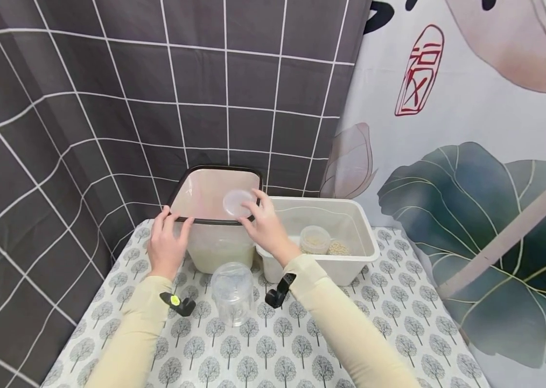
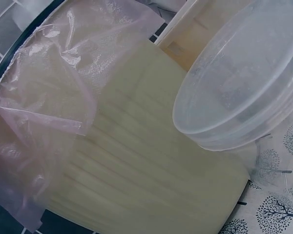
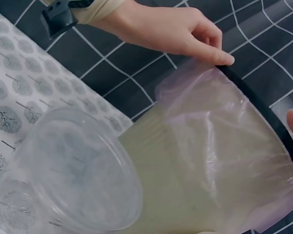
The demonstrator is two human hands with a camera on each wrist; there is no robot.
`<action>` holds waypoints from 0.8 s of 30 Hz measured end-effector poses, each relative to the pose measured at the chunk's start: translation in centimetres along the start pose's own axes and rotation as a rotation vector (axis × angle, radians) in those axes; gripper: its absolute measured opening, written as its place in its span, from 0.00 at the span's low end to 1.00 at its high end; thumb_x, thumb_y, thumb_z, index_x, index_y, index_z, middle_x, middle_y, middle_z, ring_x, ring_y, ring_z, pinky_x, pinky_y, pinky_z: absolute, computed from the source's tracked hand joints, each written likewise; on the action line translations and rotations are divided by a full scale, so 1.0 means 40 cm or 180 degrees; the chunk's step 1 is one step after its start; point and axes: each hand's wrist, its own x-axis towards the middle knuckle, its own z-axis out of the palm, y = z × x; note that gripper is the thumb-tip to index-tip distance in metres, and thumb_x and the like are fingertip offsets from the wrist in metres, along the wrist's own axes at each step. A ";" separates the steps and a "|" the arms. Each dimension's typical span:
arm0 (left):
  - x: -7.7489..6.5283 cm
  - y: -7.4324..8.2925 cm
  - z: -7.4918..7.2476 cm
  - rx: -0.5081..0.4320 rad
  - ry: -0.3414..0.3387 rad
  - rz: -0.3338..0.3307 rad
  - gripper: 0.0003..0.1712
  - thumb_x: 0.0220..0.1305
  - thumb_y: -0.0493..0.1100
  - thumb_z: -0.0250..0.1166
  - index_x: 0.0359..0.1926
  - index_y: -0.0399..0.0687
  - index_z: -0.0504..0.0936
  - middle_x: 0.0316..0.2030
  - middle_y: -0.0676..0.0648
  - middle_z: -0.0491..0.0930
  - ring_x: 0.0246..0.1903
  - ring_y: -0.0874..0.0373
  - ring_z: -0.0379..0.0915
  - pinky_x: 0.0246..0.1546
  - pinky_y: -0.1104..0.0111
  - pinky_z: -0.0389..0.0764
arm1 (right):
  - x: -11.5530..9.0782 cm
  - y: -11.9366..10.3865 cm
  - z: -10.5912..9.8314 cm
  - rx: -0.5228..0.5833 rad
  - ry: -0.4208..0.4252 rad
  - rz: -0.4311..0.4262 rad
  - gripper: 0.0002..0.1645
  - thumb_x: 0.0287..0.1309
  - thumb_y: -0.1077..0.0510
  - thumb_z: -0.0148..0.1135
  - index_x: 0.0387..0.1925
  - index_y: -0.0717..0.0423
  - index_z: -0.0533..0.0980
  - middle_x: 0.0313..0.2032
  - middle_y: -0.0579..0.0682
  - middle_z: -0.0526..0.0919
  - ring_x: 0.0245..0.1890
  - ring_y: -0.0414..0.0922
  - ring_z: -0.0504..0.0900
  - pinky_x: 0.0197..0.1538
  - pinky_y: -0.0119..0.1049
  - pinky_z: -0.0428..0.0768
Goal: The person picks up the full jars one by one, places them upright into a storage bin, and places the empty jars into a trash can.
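Over the opening of the trash bin (image 1: 222, 245), my right hand (image 1: 265, 223) pinches the edge of a round translucent lid (image 1: 235, 202). The bin is pale, with a black rim (image 1: 215, 221) and a thin pink liner (image 1: 200, 191) folded over its edge. At its near left corner my left hand (image 1: 166, 242) grips the rim; the right wrist view shows that hand (image 3: 185, 34) with thumb and fingers at the rim corner. In front of the bin stands a clear plastic jar (image 1: 231, 293), seen close up as a clear jar (image 2: 234, 78) in the left wrist view.
Right of the trash bin is a white rectangular tub (image 1: 360, 229). Inside it are a round clear container (image 1: 315, 237) and pale beans (image 1: 338, 248). A tree-print cloth (image 1: 253, 361) covers the table; a dark grid curtain (image 1: 142, 70) hangs behind and to the left.
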 end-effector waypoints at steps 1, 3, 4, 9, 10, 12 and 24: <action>-0.001 0.000 0.001 0.0005 0.0002 -0.0006 0.23 0.58 0.49 0.66 0.45 0.34 0.78 0.55 0.34 0.71 0.55 0.42 0.68 0.44 0.47 0.75 | -0.006 0.001 0.003 -0.0062 -0.0044 0.0001 0.18 0.49 0.61 0.69 0.41 0.64 0.76 0.53 0.69 0.69 0.55 0.61 0.70 0.57 0.46 0.71; -0.001 0.001 0.001 0.0007 0.0000 -0.0017 0.23 0.58 0.49 0.66 0.45 0.34 0.78 0.55 0.35 0.71 0.55 0.41 0.68 0.43 0.47 0.75 | -0.016 0.000 0.004 -0.0110 -0.0095 0.0015 0.15 0.50 0.60 0.69 0.39 0.63 0.77 0.51 0.67 0.71 0.53 0.60 0.71 0.57 0.46 0.71; -0.001 0.001 0.001 -0.0003 0.0006 -0.0018 0.23 0.58 0.49 0.66 0.45 0.34 0.78 0.55 0.34 0.71 0.55 0.41 0.68 0.43 0.47 0.75 | -0.020 -0.001 0.004 -0.0104 -0.0103 0.0028 0.14 0.50 0.60 0.68 0.38 0.62 0.77 0.50 0.67 0.72 0.52 0.60 0.72 0.56 0.45 0.71; 0.002 0.002 0.002 -0.0035 0.0027 -0.0015 0.23 0.59 0.49 0.65 0.45 0.34 0.78 0.56 0.35 0.70 0.56 0.41 0.67 0.45 0.48 0.74 | -0.037 -0.002 0.004 0.0023 -0.0091 0.0103 0.12 0.53 0.61 0.66 0.38 0.63 0.78 0.50 0.66 0.73 0.52 0.58 0.72 0.59 0.43 0.69; 0.003 0.002 0.003 -0.0038 0.0034 -0.0008 0.23 0.59 0.49 0.65 0.45 0.34 0.78 0.56 0.35 0.70 0.56 0.42 0.67 0.45 0.48 0.75 | -0.041 -0.002 0.004 0.0053 -0.0082 0.0125 0.12 0.53 0.62 0.66 0.39 0.63 0.77 0.50 0.66 0.73 0.53 0.58 0.72 0.60 0.43 0.68; 0.003 0.002 0.004 -0.0053 0.0045 0.0002 0.23 0.58 0.49 0.66 0.45 0.34 0.78 0.56 0.35 0.70 0.56 0.42 0.67 0.44 0.47 0.75 | -0.049 -0.003 0.003 0.0099 -0.0048 0.0177 0.13 0.53 0.63 0.65 0.40 0.64 0.77 0.51 0.65 0.73 0.54 0.58 0.71 0.61 0.42 0.67; -0.003 -0.004 0.011 -0.0104 0.0080 -0.0039 0.22 0.58 0.49 0.66 0.45 0.34 0.78 0.56 0.35 0.70 0.56 0.41 0.67 0.45 0.46 0.74 | -0.100 -0.001 0.004 0.0265 0.0263 0.0295 0.15 0.52 0.66 0.64 0.44 0.64 0.76 0.49 0.63 0.75 0.53 0.55 0.72 0.61 0.41 0.67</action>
